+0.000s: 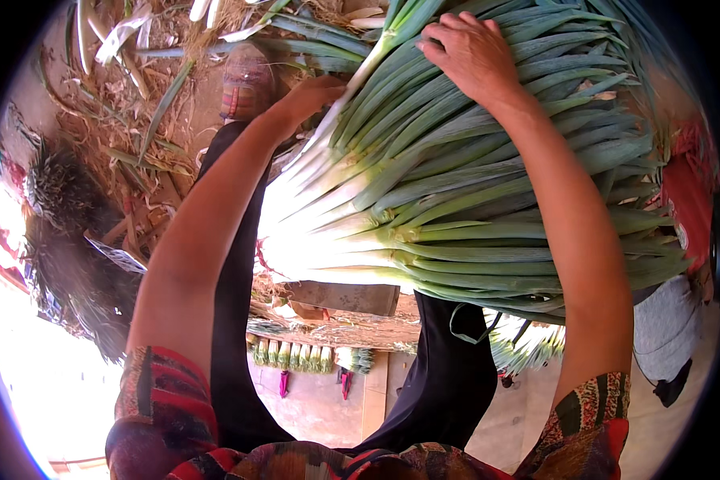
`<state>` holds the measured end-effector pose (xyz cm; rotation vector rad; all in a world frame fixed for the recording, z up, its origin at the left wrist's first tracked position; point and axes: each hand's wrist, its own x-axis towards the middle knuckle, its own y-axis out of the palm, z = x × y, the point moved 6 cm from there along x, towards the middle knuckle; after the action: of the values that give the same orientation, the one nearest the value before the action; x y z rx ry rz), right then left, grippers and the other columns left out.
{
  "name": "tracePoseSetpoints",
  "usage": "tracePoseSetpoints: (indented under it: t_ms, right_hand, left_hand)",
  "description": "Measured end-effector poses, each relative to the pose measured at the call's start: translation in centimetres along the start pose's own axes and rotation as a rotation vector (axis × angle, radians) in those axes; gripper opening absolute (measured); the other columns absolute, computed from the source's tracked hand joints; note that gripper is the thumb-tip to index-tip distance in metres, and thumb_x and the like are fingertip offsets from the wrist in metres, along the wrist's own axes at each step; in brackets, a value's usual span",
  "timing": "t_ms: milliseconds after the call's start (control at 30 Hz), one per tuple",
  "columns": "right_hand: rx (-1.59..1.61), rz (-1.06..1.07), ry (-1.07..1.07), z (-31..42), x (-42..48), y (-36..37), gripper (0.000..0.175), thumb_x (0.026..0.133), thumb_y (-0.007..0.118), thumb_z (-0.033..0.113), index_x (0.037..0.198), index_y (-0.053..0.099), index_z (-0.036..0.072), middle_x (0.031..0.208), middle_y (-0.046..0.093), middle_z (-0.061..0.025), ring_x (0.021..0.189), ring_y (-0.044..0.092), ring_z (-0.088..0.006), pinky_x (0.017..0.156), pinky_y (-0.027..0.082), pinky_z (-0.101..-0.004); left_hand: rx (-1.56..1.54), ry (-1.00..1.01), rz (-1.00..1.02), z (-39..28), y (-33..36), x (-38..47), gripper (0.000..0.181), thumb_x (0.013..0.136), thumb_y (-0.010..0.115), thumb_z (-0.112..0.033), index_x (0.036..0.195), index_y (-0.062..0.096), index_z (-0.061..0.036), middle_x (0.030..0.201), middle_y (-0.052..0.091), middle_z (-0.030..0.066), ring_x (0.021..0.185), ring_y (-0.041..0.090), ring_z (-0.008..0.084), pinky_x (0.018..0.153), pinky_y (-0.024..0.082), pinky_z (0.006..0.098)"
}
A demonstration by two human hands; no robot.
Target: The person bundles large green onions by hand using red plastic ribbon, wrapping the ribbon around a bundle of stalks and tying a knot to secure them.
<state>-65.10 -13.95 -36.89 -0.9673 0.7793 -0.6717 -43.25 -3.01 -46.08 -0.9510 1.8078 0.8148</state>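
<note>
A large bunch of green onions (456,204) lies across my lap area, its white ends to the left and its green leaves fanned to the right. My left hand (315,102) is at the pale stalk of one green onion (369,63) along the upper edge of the bunch; its fingertips are partly hidden at the stalk. My right hand (471,57) rests on the green leaves near the top, with its fingers bent and somewhat apart. Something red is around the white ends at the left.
Loose leaves, roots and peelings litter the ground (180,102) around my shoe (246,81). A wooden piece (345,298) shows below the bunch. Behind stand bundled green onions (291,355). Red cloth (687,198) and grey cloth (666,330) lie at the right. A dark heap (72,240) is at the left.
</note>
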Motion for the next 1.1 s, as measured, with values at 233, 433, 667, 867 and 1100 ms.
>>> tracePoseSetpoints:
  t_ms: [233,433,667,867,1100]
  right_hand:
    - [0.037,0.117,0.002,1.5,0.7,-0.5,0.023,0.090,0.043,0.026,0.093,0.060,0.011,0.089,0.056,-0.0034,0.092,0.050,-0.0240,0.080,0.035,-0.0375]
    - [-0.007,0.033,-0.060,1.3,0.3,-0.5,0.025,0.090,0.044,0.027,0.099,0.060,0.011,0.094,0.056,-0.0028,0.094,0.051,-0.0238,0.080,0.036,-0.0371]
    - [-0.002,-0.001,0.000,0.9,0.7,0.1,0.022,0.090,0.045,0.029,0.091,0.060,0.013,0.090,0.058,-0.0013,0.094,0.051,-0.0218,0.080,0.037,-0.0389]
    - [-0.021,0.087,0.021,0.6,0.2,0.0,0.024,0.091,0.044,0.029,0.092,0.062,0.013,0.094,0.059,-0.0023,0.095,0.052,-0.0226,0.082,0.037,-0.0392]
    - [-0.004,0.073,0.045,0.9,0.5,0.2,0.027,0.090,0.044,0.030,0.095,0.064,0.012,0.099,0.061,-0.0054,0.099,0.052,-0.0245,0.085,0.037,-0.0400]
  left_hand:
    - [0.375,0.245,-0.227,-1.8,-0.9,0.5,0.029,0.085,0.060,-0.032,0.090,0.054,-0.0037,0.073,0.053,0.0034,0.069,0.047,0.0107,0.062,0.040,0.0271]
    - [0.461,0.789,-0.619,-11.5,-5.0,-3.7,0.019,0.087,0.058,-0.025,0.086,0.058,-0.0065,0.058,0.050,0.0014,0.051,0.045,0.0086,0.048,0.040,0.0251]
    - [0.877,0.683,-0.690,-24.7,-9.0,-10.8,0.022,0.082,0.065,-0.024,0.080,0.061,-0.0021,0.059,0.054,0.0059,0.055,0.051,0.0181,0.052,0.043,0.0319]
    - [1.071,0.874,-0.625,-20.6,-6.5,-11.7,0.015,0.086,0.054,-0.021,0.085,0.060,-0.0070,0.069,0.059,0.0090,0.062,0.058,0.0225,0.054,0.049,0.0349]
    - [0.062,-0.079,-0.267,-2.0,2.9,-3.5,0.066,0.089,0.035,-0.057,0.112,0.056,0.0010,0.111,0.058,0.0219,0.102,0.055,0.0342,0.092,0.039,0.0362]
